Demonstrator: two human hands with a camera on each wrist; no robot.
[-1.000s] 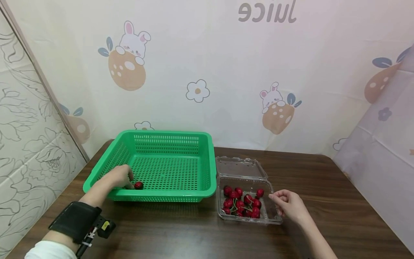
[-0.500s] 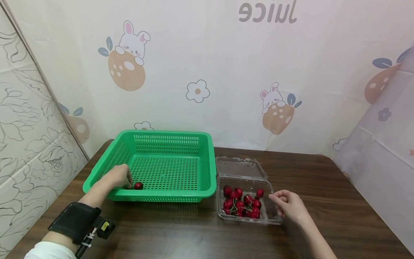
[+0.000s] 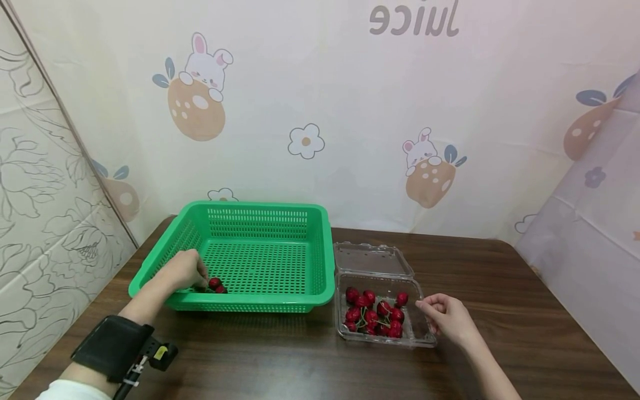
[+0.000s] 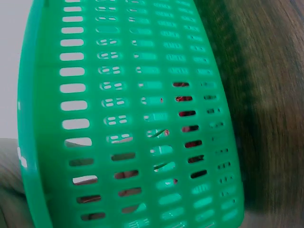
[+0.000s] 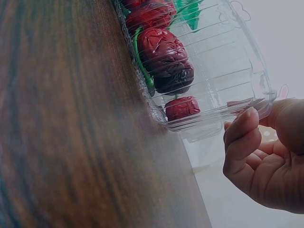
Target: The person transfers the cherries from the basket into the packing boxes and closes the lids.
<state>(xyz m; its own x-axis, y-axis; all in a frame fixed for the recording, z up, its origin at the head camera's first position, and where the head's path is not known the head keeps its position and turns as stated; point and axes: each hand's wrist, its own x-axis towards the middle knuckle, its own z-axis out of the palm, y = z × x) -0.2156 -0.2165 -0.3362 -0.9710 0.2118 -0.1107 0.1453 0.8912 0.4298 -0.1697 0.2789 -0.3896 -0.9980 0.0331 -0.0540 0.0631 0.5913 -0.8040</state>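
Observation:
My left hand [image 3: 184, 269] reaches over the near left edge of the green basket [image 3: 270, 299], fingers bent down inside it. Two cherries [image 3: 215, 283] lie right at its fingertips. The near wall hides the fingertips, so I cannot tell whether they pinch a stem. In the left wrist view, bits of red cherry [image 4: 187, 114] and thin green stems show through the slots of the basket wall. On the right, my right hand [image 3: 446, 316] pinches the rim of a clear plastic clamshell box [image 3: 417, 337] between thumb and forefinger. Several red cherries [image 3: 371, 316] with green stems sit in that box.
The clamshell's clear lid [image 3: 372, 260] lies folded back behind it, close to the basket's right side. Both containers stand on a dark wooden table [image 3: 270, 355]. A printed curtain [image 3: 350, 111] hangs behind the table's far edge.
In the basket, my left hand has shifted slightly up and away. Beside its fingertips two cherries now show where one showed before. My right hand keeps its grip on the box rim.

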